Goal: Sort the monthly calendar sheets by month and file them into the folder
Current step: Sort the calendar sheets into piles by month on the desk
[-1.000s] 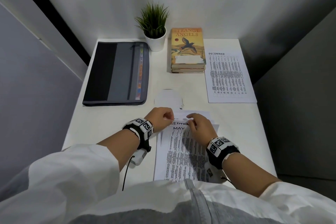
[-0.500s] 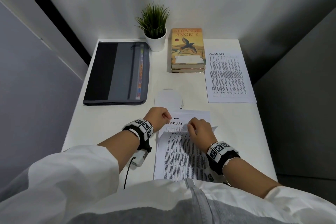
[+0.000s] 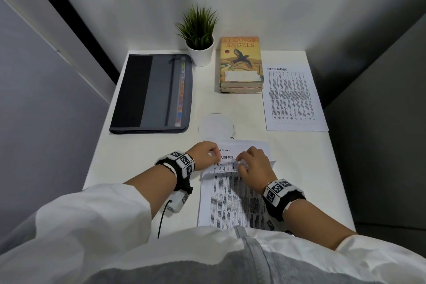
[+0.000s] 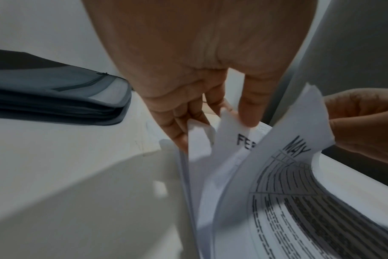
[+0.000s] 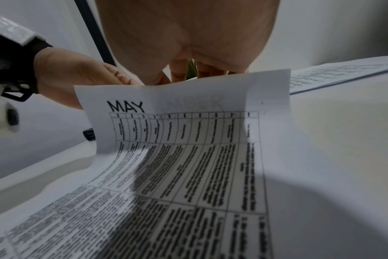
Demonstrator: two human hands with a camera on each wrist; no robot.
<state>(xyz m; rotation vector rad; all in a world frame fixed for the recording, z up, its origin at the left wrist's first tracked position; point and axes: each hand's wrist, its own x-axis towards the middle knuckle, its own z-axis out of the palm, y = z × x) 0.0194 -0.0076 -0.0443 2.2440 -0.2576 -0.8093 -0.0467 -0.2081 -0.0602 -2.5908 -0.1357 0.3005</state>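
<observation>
A stack of calendar sheets point(image 3: 232, 198) lies on the white table point(image 3: 143, 159) in front of me. My right hand point(image 3: 241, 163) grips the top edges of the upper sheets and bends them back toward me; the MAY sheet point(image 5: 188, 140) is on top. My left hand point(image 3: 215, 157) pinches the upper left corners of the sheets below, its thumb on the FEBRUARY sheet point(image 4: 244, 138). Farther back, headings OCTOBER point(image 3: 227, 157) and MARCH show. A DECEMBER sheet point(image 3: 292, 99) lies alone at the right rear. The dark zip folder point(image 3: 152, 92) lies closed at the left rear.
A potted plant point(image 3: 200, 34) stands at the back wall, with a stack of books point(image 3: 241, 62) to its right. A round white object point(image 3: 216, 124) lies just beyond the sheets. Walls close in on both sides of the narrow table.
My right hand has peeled further sheets back: SEPTEMBER and MAY showed first, then FEBRUARY, now OCTOBER and MARCH. The left hand stayed at the corner. Nothing else moved.
</observation>
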